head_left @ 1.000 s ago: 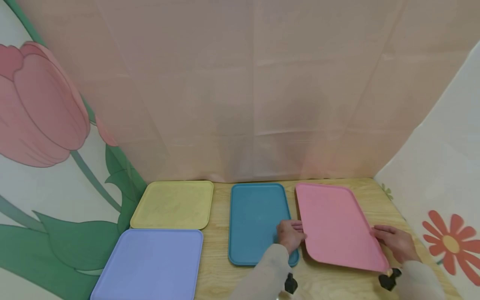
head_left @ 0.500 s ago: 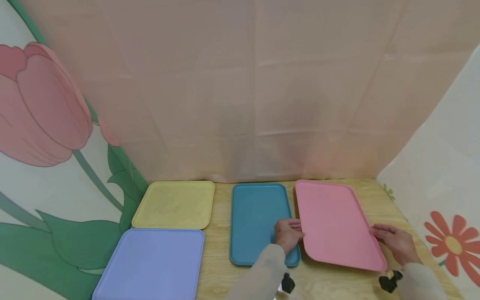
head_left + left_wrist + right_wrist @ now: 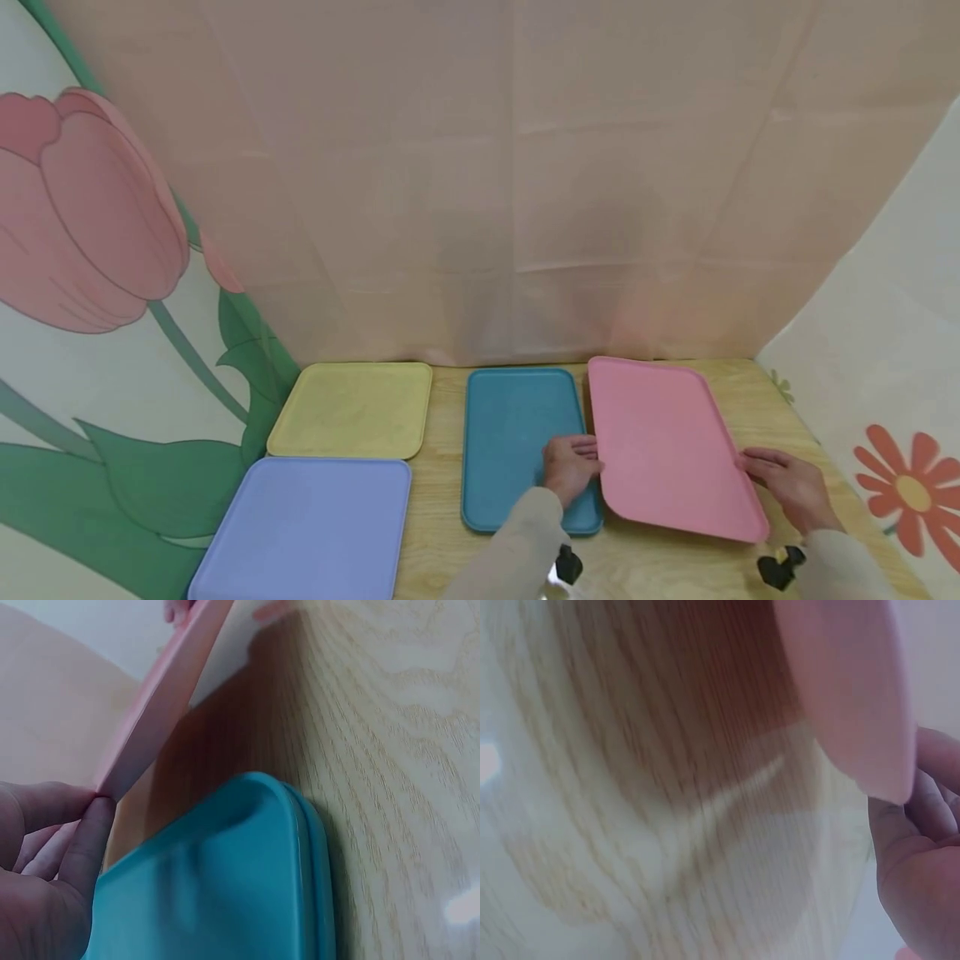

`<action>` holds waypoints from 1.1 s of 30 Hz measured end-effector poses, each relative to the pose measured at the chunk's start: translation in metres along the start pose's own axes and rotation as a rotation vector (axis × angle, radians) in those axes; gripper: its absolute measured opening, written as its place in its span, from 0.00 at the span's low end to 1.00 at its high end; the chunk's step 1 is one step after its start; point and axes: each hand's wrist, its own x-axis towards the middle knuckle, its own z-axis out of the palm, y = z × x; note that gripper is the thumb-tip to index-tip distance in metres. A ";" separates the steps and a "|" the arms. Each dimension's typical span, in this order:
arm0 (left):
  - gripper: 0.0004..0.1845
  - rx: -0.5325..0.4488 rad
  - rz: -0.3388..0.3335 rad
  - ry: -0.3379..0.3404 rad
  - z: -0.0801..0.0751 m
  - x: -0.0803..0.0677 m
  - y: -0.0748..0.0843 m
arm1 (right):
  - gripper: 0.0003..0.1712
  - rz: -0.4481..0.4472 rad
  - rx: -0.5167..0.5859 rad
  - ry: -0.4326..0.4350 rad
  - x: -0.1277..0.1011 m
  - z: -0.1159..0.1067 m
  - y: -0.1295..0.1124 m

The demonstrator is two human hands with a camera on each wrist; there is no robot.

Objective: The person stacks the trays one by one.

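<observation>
A pink tray (image 3: 675, 450) is held by both hands above the wooden table, its shadow falling on the wood below. My left hand (image 3: 570, 468) pinches the left edge between thumb and fingers, over the blue tray (image 3: 513, 442). On the opposite edge, my right hand (image 3: 791, 485) pinches the rim. The left wrist view shows the pink tray (image 3: 154, 705) edge-on, raised beside the blue one, which looks like two stacked trays (image 3: 311, 847) at its rim. In the right wrist view, thumb and fingers close on the pink tray's edge (image 3: 870, 727).
A yellow tray (image 3: 352, 408) lies at the back left of the table (image 3: 438, 500), with a lavender tray (image 3: 307, 529) in front of it. A beige sheet (image 3: 480, 183) hangs behind the table. Flower-printed panels (image 3: 112, 217) stand at both sides.
The pink tray and both hands have shifted slightly left towards the blue tray, and the tray's far edge sits a little higher in view. Both grips stay the same.
</observation>
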 end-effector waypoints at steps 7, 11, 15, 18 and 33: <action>0.18 -0.003 -0.006 -0.009 -0.008 0.001 0.000 | 0.41 -0.027 -0.054 0.035 -0.007 0.006 -0.008; 0.19 -0.012 0.009 -0.020 -0.013 0.001 0.004 | 0.40 -0.020 -0.059 0.042 -0.007 0.011 -0.011; 0.18 -0.016 0.028 -0.030 -0.017 0.002 0.007 | 0.38 0.006 -0.034 0.039 -0.006 0.016 -0.012; 0.18 -0.003 0.038 -0.035 -0.021 0.003 0.008 | 0.36 0.026 -0.023 0.041 -0.006 0.019 -0.013; 0.19 -0.044 0.049 -0.049 -0.040 0.010 0.000 | 0.32 -0.070 0.020 0.049 -0.018 0.037 -0.031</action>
